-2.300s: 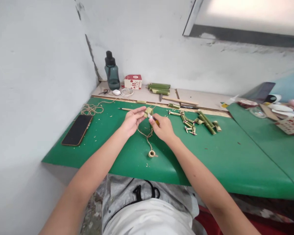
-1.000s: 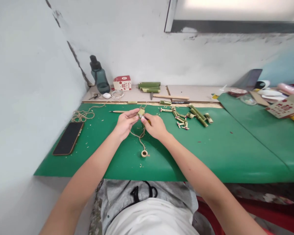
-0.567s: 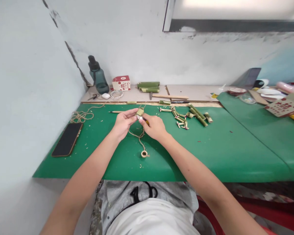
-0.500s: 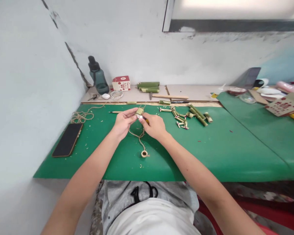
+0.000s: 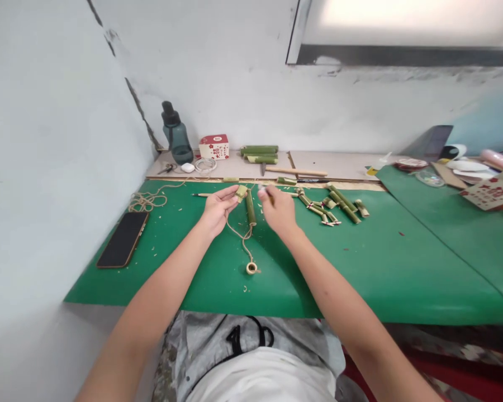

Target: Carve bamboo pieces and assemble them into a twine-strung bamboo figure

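Between the fingers and thumb of my left hand (image 5: 219, 213) is a short pale-green piece of bamboo (image 5: 242, 193). My right hand (image 5: 280, 212) is closed on a small knife (image 5: 270, 197); its handle is mostly hidden and its tip is blurred. The two hands are apart, with a green bamboo tube (image 5: 251, 207) lying on the table between them. A thin twine (image 5: 237, 231) runs from near my left hand down to a small bamboo ring (image 5: 251, 268) on the green mat.
Joined bamboo pieces (image 5: 316, 208) and cut tubes (image 5: 344, 205) lie to the right. A phone (image 5: 123, 240) and loose twine (image 5: 147, 201) are at left. Behind stand a bottle (image 5: 178, 135) and a box (image 5: 214, 147), with a hammer (image 5: 295, 170) beside more bamboo (image 5: 259, 151).
My right hand has moved right with the knife, away from the bamboo piece in my left hand. The bamboo tube between the hands now shows. The view has shifted slightly.
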The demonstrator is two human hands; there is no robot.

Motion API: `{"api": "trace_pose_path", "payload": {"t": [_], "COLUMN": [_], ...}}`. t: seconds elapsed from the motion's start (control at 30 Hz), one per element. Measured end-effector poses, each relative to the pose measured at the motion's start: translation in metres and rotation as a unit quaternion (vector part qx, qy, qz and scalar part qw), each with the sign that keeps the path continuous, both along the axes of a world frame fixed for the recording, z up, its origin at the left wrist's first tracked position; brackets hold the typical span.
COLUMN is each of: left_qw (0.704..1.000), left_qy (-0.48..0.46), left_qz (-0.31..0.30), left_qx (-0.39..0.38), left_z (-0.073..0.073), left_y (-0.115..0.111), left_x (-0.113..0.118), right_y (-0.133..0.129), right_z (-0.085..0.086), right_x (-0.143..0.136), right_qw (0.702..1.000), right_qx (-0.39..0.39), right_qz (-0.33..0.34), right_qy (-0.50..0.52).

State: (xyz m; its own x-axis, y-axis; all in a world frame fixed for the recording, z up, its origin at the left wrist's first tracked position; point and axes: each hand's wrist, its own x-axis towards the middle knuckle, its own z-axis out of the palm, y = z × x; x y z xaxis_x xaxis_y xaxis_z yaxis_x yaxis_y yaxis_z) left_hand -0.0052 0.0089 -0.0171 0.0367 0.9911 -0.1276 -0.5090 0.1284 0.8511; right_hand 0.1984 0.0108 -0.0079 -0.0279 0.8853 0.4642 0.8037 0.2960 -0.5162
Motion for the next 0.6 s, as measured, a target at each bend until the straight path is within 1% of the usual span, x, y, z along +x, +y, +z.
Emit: {"api": "trace_pose_path", "payload": {"t": [0.1,0.17,0.43,0.6], "left_qw": [1.000,1.000,0.998,0.998], "left_qy": [-0.005,-0.003,-0.022,-0.040], "left_qz": [0.006,0.002,-0.022,-0.034], "left_qx": [0.017,0.028,0.047,0.035], "left_z": [-0.002,-0.002,0.005,0.003], "left_y": [-0.001,-0.004,-0.012,-0.013], "left_x": [0.002,0.002,-0.001,-0.001], "right_y": [-0.010,-0.014,-0.023,-0.025], "right_z": [-0.003,-0.004,-0.004,-0.003], "right_x": [-0.029,-0.037,-0.032,-0.032], "right_qw": [0.995,0.991,0.983,0.983], "right_qx": [-0.041,-0.053,-0.064,-0.060], "right_qz": [0.065,0.085,0.126,0.112], "right_qy": [-0.065,-0.086,-0.116,-0.134]}}
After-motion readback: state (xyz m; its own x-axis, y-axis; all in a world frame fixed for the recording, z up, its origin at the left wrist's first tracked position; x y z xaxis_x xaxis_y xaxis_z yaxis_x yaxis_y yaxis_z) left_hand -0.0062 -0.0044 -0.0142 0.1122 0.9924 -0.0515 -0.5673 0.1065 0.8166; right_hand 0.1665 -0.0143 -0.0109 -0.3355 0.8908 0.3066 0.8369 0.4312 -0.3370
